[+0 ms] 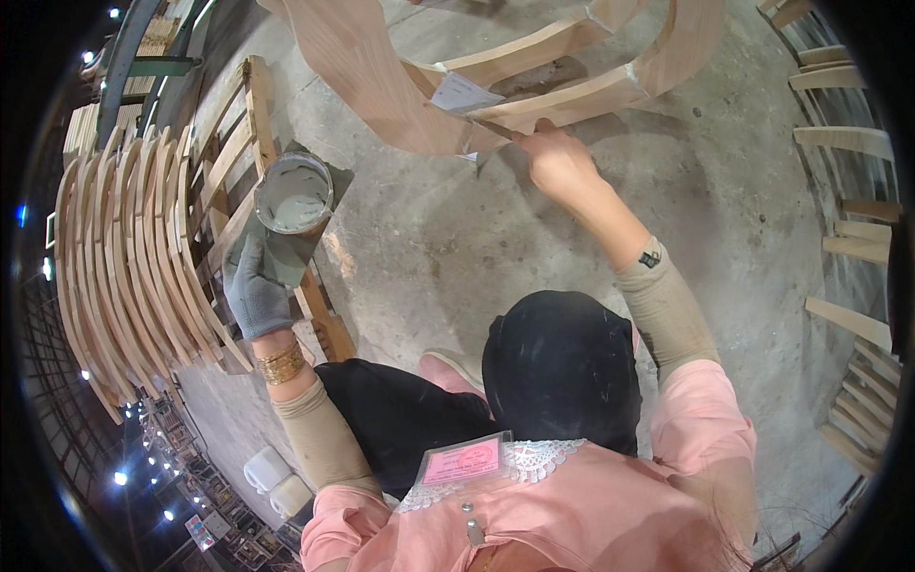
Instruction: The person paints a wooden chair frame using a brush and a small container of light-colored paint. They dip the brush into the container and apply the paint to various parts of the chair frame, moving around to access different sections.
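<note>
My left hand [257,291], in a grey knitted glove, grips a round tub [294,194] of grey paste together with a dark green sheet [288,255] that sticks out around it. Ahead of me, a curved pale wooden frame [376,71] rests on the concrete. My bare right hand [560,162] is closed around a thin, flat blade [494,129], its tip against the frame's lower joint; most of its handle is hidden in my fist. A white paper label [463,92] lies on the frame just beyond that joint.
Curved wooden parts [129,257] stand in a dense row at the left, beside a slatted wooden pallet [257,114]. More curved pieces [843,141] line the right side. White rolls [276,477] sit on the floor at lower left. Concrete floor [419,238] lies between my hands.
</note>
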Demonstrator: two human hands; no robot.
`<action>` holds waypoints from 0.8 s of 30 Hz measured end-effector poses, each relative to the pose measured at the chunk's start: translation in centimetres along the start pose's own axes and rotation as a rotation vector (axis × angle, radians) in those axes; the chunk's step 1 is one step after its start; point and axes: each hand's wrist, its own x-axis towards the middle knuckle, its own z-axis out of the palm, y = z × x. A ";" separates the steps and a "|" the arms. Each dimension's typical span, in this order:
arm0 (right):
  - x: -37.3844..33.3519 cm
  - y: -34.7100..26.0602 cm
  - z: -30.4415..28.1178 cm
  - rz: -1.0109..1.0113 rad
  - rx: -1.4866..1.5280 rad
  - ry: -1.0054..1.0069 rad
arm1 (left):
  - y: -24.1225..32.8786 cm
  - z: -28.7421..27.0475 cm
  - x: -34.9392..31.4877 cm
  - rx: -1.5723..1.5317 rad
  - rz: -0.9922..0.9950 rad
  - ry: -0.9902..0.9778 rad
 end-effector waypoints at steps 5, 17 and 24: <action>-0.3 0.1 -0.8 -0.019 -0.024 -0.060 | -0.2 -1.2 -0.1 0.224 0.127 0.000; 2.2 0.4 -0.7 -0.142 -0.148 -0.002 | 0.4 -1.0 -0.4 0.112 0.067 0.016; 3.3 1.0 -0.3 -0.156 -0.086 0.064 | 0.7 0.0 -0.5 0.038 0.049 0.029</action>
